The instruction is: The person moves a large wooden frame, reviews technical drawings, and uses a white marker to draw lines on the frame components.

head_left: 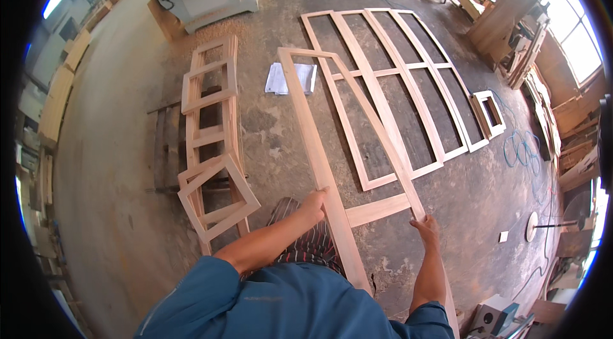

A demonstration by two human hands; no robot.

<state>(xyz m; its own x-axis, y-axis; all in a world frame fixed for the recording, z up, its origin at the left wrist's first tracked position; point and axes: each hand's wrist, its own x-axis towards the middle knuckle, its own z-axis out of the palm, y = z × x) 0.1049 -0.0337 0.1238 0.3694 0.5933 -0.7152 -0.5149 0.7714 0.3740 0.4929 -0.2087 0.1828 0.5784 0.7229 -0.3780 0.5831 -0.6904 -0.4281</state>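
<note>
Left hand (313, 202) curls round the left rail, right hand (426, 225) clasps the right rail of the tall wooden frame (319, 147), held over the concrete floor (274, 135) beside a larger frame (408, 90).

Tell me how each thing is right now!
Long frame: gripped by both hands, far end toward the floor.
Left hand: closed on the frame's left rail.
Right hand: closed on the frame's right rail.
Big frame: lying flat on the floor.
Small frame: flat on the floor beside the big frame.
Stacked frames: piled up, top one turned askew.
Papers: lying on the floor.
</note>
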